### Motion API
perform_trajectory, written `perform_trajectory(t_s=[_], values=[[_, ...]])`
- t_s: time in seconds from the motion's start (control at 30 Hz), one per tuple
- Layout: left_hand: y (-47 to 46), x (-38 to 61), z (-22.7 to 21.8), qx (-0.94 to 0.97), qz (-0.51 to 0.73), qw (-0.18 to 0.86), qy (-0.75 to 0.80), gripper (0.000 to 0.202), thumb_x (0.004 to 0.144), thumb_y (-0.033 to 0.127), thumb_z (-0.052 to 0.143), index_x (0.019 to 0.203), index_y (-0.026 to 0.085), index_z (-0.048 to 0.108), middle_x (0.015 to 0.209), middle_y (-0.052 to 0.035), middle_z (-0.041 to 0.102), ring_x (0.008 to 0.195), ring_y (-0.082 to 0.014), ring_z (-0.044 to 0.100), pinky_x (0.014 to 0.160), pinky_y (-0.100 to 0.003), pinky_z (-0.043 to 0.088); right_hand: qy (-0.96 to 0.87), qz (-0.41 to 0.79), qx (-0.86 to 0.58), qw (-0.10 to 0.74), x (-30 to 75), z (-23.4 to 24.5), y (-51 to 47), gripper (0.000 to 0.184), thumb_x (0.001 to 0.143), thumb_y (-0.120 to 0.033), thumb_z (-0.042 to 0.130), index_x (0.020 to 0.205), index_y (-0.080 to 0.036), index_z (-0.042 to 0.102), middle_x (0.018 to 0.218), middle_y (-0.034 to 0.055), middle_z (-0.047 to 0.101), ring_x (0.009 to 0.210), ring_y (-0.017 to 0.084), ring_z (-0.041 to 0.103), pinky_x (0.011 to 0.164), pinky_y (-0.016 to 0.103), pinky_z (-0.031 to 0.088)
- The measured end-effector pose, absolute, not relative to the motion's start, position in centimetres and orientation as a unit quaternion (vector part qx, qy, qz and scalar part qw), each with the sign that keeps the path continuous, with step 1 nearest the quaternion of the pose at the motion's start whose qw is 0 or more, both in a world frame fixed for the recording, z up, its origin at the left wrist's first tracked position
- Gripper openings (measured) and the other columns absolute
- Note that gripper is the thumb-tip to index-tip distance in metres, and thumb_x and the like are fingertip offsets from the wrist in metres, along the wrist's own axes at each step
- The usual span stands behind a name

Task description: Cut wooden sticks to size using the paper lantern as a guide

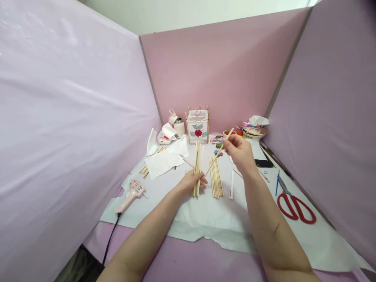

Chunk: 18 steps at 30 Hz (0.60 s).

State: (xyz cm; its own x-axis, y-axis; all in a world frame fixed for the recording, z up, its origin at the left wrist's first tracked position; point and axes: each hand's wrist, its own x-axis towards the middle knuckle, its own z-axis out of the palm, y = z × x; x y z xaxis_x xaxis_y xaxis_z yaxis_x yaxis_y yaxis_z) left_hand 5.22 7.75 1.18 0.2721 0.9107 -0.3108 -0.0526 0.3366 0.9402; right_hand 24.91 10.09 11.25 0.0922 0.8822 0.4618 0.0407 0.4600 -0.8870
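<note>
My left hand (192, 182) is closed around a small bundle of thin bamboo sticks (197, 158), held roughly upright above the white sheet. Between the thumb and fingers of my right hand (238, 150) is a single bamboo stick (217, 154), slanting down so its lower end comes close to my left fingers. A row of bamboo sticks (216, 178) lies side by side on the sheet between my two hands. Just right of that row rests a slim white tool (232, 185), whose kind I cannot make out.
A pink glue gun (135, 192) with a black cord lies left; red-handled scissors (293, 203) lie right. A bamboo-framed lantern (198, 127) with a red flower stands at the back beside a white jar (179, 127). Paper sheets (163, 162) cover more sticks at left. A dark phone (263, 163) lies right.
</note>
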Motion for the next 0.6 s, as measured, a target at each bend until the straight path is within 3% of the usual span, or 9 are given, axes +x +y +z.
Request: perform_trajectory(t_s=[0.13, 0.3, 0.37, 0.53, 0.6], values=[[8.2, 4.1, 0.6, 0.442, 0.344, 0.645, 0.519, 0.021, 0.081, 0.033, 0.066, 0.083, 0.014, 0.056, 0.063, -0.0047, 0.065, 0.052, -0.0131, 0.061, 0.051, -0.022, 0.045, -0.557, 0.347, -0.392, 0.645, 25.7, 11.7, 10.1, 0.027, 0.075, -0.043, 0.069, 0.078, -0.018, 0.058, 0.063, -0.0021, 0.054, 0.052, 0.010, 0.047, 0.046, 0.023, 0.037], [10.2, 4.4, -0.2, 0.474, 0.401, 0.581, 0.526, 0.024, 0.081, 0.029, 0.064, 0.100, 0.015, 0.062, 0.096, -0.0082, 0.069, 0.082, -0.0137, 0.064, 0.073, -0.023, 0.048, -0.573, 0.349, -0.381, 0.637, 25.4, 11.7, 10.0, 0.025, 0.075, -0.041, 0.070, 0.076, -0.018, 0.058, 0.060, -0.0033, 0.052, 0.051, 0.009, 0.045, 0.048, 0.023, 0.037], [11.4, 4.6, -0.5, 0.490, 0.413, 0.551, 0.534, 0.028, 0.080, 0.028, 0.064, 0.105, 0.016, 0.063, 0.102, -0.0067, 0.068, 0.083, -0.0138, 0.062, 0.074, -0.023, 0.046, -0.578, 0.347, -0.378, 0.634, 25.4, 11.6, 9.9, 0.024, 0.076, -0.040, 0.069, 0.077, -0.018, 0.059, 0.060, -0.0033, 0.052, 0.052, 0.009, 0.045, 0.049, 0.023, 0.037], [14.8, 1.8, -0.7, 0.496, 0.414, 0.469, 0.602, 0.025, 0.083, 0.027, 0.063, 0.105, 0.015, 0.063, 0.079, -0.0017, 0.063, 0.067, -0.0132, 0.055, 0.067, -0.026, 0.046, -0.577, 0.353, -0.378, 0.632, 25.6, 11.8, 9.6, 0.024, 0.076, -0.040, 0.069, 0.077, -0.018, 0.059, 0.061, -0.0031, 0.052, 0.052, 0.009, 0.045, 0.049, 0.024, 0.037], [15.8, -0.4, -0.2, 0.490, 0.407, 0.439, 0.633, 0.022, 0.085, 0.027, 0.061, 0.102, 0.013, 0.062, 0.080, -0.0024, 0.062, 0.069, -0.0135, 0.057, 0.068, -0.028, 0.048, -0.573, 0.359, -0.376, 0.634, 25.7, 11.9, 9.6, 0.024, 0.076, -0.040, 0.069, 0.077, -0.018, 0.059, 0.061, -0.0033, 0.052, 0.052, 0.009, 0.044, 0.049, 0.023, 0.037]])
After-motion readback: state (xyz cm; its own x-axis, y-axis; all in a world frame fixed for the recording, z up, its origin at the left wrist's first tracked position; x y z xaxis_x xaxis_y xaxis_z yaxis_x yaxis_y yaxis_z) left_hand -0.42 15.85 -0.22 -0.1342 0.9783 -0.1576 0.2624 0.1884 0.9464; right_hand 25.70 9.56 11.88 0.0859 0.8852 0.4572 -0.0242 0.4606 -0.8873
